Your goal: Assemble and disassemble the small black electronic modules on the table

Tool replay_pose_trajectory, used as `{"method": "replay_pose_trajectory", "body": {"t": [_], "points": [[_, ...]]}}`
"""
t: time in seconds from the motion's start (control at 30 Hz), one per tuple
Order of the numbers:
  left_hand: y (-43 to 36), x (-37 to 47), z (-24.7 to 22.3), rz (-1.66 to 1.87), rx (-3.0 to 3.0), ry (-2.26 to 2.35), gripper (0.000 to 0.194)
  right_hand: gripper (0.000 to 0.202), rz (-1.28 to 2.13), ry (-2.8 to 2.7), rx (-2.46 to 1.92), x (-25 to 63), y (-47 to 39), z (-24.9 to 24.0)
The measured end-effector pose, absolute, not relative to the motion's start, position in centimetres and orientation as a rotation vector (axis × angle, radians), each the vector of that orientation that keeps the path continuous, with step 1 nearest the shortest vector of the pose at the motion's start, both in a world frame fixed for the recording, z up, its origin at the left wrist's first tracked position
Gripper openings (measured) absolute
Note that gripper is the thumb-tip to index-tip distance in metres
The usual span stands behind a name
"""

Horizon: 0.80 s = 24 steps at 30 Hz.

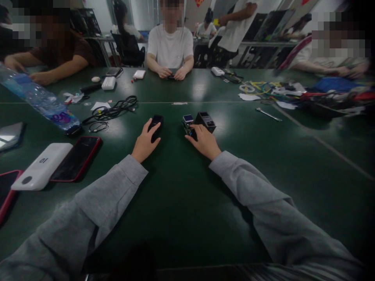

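A small black box-shaped case (158, 118) sits on the green table, and my left hand (145, 141) reaches over its near left side. The fingers of that hand are spread, some lying on the case, with the thumb apart. To the right, my right hand (205, 141) pinches a small circuit board (185, 125) between thumb and fingers. At the board's upper end is a little display screen (188, 118). Just beyond my right fingers stands a second black case (206, 120) with openings in its top face. My right hand partly hides the board.
On the left lie a plastic bottle (43, 101), a white power bank (43, 166), a red-edged phone (77, 158) and a black cable (117, 109). At right are a wrench (268, 114) and a heap of cables (325, 95). Several people sit around the table.
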<state>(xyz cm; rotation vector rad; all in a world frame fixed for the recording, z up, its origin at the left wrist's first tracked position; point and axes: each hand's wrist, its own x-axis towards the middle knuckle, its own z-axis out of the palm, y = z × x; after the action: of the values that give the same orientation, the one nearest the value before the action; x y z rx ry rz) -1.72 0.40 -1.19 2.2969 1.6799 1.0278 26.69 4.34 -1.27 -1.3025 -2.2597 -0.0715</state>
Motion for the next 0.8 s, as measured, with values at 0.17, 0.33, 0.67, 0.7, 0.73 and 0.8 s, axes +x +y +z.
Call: {"method": "replay_pose_trajectory", "body": {"t": [0.17,0.33,0.67,0.7,0.73,0.8], "points": [[-0.4,-0.7,-0.5,0.948,2.33,1.791,0.065,0.049,-0.082,-2.284,-1.273,26.5,4.4,-1.3],[-0.3,1.0,-0.4,0.989,2.364,1.806,0.062,0.048,-0.054,-2.296,-1.277,26.4,4.4,-1.2],[-0.5,-0.2,0.5,1.33,2.483,1.873,0.06,0.046,-0.094,-2.303,-1.321,26.5,4.1,-1.0],[-0.4,-1.4,0.3,1.295,2.484,1.905,0.06,0.047,-0.098,-2.303,-1.324,26.5,4.1,-1.0],[-0.4,-2.7,0.1,1.239,2.485,1.931,0.061,0.048,-0.099,-2.304,-1.324,26.5,4.1,-1.0],[-0.4,-4.9,-0.3,0.985,2.524,1.916,0.063,0.05,-0.1,-2.309,-1.322,26.6,4.1,-1.0]]}}
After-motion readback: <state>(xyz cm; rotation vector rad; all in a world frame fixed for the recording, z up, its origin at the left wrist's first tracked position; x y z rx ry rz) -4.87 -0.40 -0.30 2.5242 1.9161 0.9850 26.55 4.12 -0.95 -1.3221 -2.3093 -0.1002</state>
